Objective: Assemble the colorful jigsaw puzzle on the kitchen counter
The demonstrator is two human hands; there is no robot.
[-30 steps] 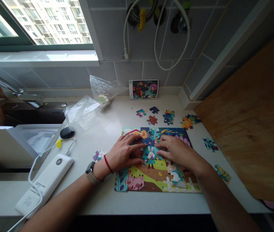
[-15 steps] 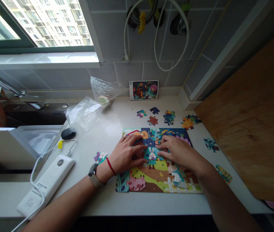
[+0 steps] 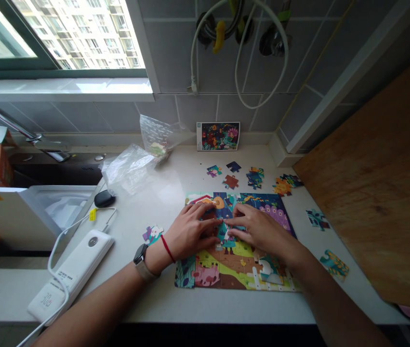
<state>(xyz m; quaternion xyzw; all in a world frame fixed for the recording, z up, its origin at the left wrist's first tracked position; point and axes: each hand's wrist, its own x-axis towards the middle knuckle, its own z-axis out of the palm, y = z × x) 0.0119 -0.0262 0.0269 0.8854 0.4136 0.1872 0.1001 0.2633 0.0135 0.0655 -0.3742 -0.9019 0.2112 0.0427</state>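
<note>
A colourful jigsaw puzzle [image 3: 233, 265], mostly joined, lies flat on the counter. My left hand [image 3: 193, 231], with a watch and a red cord at the wrist, rests over its left part, fingers stretched out and apart. My right hand [image 3: 258, 229] is on the upper middle, its fingers extended onto the rabbit area and almost meeting the left fingertips. Neither hand visibly grips a piece. Under the fingers, part of the rabbit picture is hidden. On the lower right, a loose-looking piece [image 3: 270, 272] lies on top of the puzzle.
Several loose pieces lie behind and right of the puzzle, including a reddish-brown piece [image 3: 231, 181] and a yellow-teal piece [image 3: 335, 265]. A picture card [image 3: 219, 136] leans against the wall. Plastic bags [image 3: 128, 168], a white power bank [image 3: 72, 274] and a wooden board [image 3: 378, 183] surround the workspace.
My right hand has shifted left across the rabbit picture, covering more of it and uncovering the purple part at upper right. My left hand stays nearly in place; the view has shifted slightly.
</note>
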